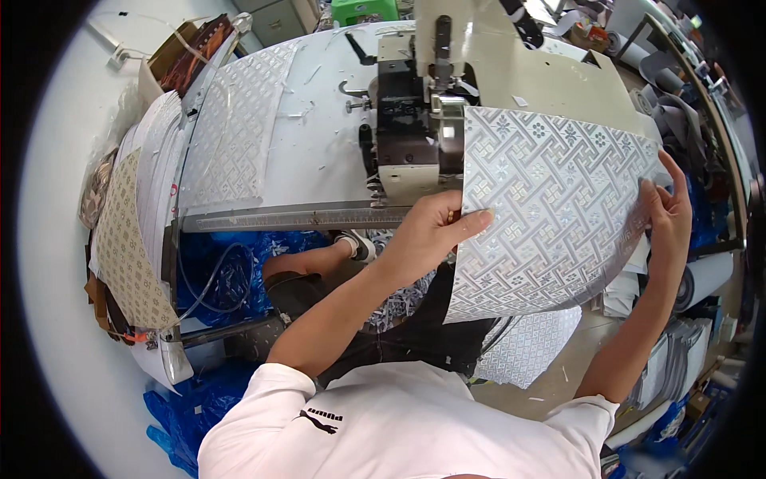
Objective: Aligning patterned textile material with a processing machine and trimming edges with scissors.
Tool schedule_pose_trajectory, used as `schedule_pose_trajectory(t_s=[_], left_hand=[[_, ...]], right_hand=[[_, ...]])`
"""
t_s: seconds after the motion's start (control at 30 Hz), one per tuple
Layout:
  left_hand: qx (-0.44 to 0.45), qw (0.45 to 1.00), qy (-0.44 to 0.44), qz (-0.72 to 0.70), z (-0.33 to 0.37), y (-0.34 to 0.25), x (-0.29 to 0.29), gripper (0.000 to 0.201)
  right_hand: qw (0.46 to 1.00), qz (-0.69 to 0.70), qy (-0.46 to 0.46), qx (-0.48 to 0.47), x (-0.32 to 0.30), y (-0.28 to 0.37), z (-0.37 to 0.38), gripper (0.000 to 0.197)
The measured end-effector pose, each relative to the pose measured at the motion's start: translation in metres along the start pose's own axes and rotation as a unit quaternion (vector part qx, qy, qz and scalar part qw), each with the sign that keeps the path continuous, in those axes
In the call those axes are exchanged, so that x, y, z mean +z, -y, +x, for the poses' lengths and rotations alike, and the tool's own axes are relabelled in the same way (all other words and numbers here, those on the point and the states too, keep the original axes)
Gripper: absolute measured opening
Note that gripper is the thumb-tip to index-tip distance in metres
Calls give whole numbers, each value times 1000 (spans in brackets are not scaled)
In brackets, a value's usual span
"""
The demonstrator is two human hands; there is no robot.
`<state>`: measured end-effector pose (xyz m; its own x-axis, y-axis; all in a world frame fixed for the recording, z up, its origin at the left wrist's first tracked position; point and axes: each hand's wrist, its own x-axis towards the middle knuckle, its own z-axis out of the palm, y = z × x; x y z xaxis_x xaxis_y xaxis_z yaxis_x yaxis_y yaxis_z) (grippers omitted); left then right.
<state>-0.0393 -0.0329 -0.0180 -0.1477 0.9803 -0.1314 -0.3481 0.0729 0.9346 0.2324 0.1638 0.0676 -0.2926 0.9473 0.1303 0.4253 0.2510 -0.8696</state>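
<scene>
1. Left hand pinches the left edge of the silver patterned sheet.
2. Right hand grips its right edge.
3. The sheet lies at the sewing machine head.

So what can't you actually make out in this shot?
- Head view: the machine's needle area, hidden behind the silver patterned sheet.
- Left hand: fingers behind the sheet's left edge, only the thumb shows.
- Right hand: palm hidden by the sheet's right edge.
- Bench scraps: too small.
</scene>
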Motion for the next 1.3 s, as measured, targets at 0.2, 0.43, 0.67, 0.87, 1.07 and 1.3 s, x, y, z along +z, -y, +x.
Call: schedule_pose_trajectory(t_s=[0.2,0.43,0.67,0.87,1.07,1.3], left_hand=[[111,970,80,201,0,6,42,24],[172,919,107,338,-15,-8,54,26],[310,791,-256,461,-61,-44,-66,29],[77,535,-310,782,-147,-59,-225,57],[79,599,-266,751,-130,-10,-297,46],[91,640,-261,717,-143,-67,-292,27]], right_hand=[[901,-289,-45,-321,-19,39,-34,64],[908,-258,210,-254,-72,27,-42,35],[947,-62,-305,84,-191,-136,-174,33],[792,151,-528,267,-139,-434,-417,47],[737,-65,-368,564,-81,-563,-546,34],[825,105,-269,485,12,-481,-385,43]])
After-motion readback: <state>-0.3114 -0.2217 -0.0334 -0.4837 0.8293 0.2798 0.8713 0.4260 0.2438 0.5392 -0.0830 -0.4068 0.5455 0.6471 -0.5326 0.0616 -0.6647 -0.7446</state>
